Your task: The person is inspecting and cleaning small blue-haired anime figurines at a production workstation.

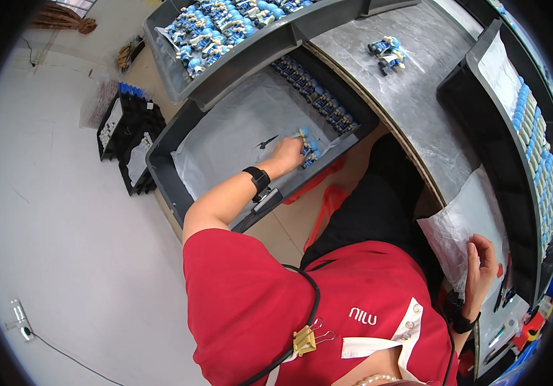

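Note:
My left hand (286, 156) reaches into a grey plastic tray (173, 197) lined with white sheet. Its fingers are closed on a small blue-haired figurine (308, 148) by the tray's near right corner; the fingertips are partly hidden. Beside that hand, on the liner, lies a small dark piece (268, 142). A row of similar figurines (318, 96) lines the tray's far right side. My right hand (481, 269) is held up at the table's near end beside a clear plastic sheet (460, 225), its fingers loosely bent and apart, with nothing seen in them.
Two or so figurines (387, 54) lie on the grey tabletop (418, 96). A grey tray heaped with figurines (225, 29) overlaps the lined tray's far end. To the right, a tilted dark tray (482, 122) holds rows of blue and cream pieces. Black bins (128, 138) stand at left.

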A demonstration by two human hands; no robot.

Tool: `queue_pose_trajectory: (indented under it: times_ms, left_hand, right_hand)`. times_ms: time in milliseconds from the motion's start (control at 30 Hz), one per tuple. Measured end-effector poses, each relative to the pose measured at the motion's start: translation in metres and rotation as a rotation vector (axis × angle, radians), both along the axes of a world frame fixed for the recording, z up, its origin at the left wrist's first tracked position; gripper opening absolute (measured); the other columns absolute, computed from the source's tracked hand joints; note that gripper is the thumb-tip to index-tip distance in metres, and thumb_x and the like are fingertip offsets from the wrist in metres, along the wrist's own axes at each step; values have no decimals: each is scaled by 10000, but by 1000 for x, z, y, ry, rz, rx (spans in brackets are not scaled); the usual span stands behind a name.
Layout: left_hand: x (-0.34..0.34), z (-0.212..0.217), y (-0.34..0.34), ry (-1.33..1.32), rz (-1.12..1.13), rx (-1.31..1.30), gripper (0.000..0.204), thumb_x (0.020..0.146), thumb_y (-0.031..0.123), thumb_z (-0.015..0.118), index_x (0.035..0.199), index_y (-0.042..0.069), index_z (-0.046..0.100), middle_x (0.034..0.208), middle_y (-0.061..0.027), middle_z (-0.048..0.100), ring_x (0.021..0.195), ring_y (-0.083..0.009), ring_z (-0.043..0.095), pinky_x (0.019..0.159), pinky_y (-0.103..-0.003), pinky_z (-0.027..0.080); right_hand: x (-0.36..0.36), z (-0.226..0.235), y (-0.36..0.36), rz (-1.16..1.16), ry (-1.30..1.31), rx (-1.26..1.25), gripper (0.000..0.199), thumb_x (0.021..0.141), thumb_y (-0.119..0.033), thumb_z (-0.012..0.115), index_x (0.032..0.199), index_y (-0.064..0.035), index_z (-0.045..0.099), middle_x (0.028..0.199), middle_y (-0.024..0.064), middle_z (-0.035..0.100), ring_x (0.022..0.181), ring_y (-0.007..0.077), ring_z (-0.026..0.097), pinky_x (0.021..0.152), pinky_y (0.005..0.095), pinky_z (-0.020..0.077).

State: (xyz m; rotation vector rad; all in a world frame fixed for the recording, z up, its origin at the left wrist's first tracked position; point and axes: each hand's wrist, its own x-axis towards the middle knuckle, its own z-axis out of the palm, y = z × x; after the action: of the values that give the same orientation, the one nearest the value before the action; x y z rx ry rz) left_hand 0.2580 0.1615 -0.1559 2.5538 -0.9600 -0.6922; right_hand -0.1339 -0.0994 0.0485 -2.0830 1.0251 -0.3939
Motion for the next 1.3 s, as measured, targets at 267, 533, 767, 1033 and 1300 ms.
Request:
queue_pose_trajectory:
  times_ms: [267, 533, 767, 1033, 1300]
  left_hand:
    - [-6, -10, 5, -15, 37, -173, 222, 638, 96, 703, 762, 3, 544, 807, -161, 585, 783, -336, 561, 705, -404, 462]
    - [-8, 2, 3, 41, 12, -143, 191, 667, 71, 647, 825, 4, 563, 926, -198, 566, 869, -362, 548, 733, -410, 450]
    - [-9, 30, 1, 151, 126, -35, 158, 714, 96, 602, 833, -6, 575, 933, -191, 593, 908, -359, 564, 772, -406, 464]
    - [37, -22, 15, -84, 76, -109, 315, 694, 116, 666, 979, -10, 618, 913, -191, 646, 864, -331, 623, 759, -387, 494]
    - [39, -12, -5, 29, -35, -98, 324, 720, 162, 679, 993, -2, 622, 938, -179, 659, 892, -304, 633, 773, -380, 493]
  right_hand:
    - [0, -2, 0, 1, -7, 17, 141, 876, -82, 603, 979, 15, 601, 881, 42, 619, 819, 105, 571, 772, 232, 441]
    - [1, -1, -1, 3, 8, 7, 139, 873, -79, 601, 975, 15, 601, 871, 42, 622, 811, 104, 573, 765, 230, 441]
    - [1, -3, 0, 4, 0, 23, 136, 868, -73, 600, 974, 13, 602, 868, 46, 623, 805, 110, 576, 760, 232, 441]
    - [7, 0, 4, 26, 27, 10, 128, 862, -64, 598, 963, 14, 604, 859, 48, 625, 802, 116, 570, 757, 239, 441]
    - [3, 6, 0, 8, -32, -41, 144, 819, -47, 616, 949, 17, 610, 853, 80, 636, 784, 155, 602, 734, 263, 467]
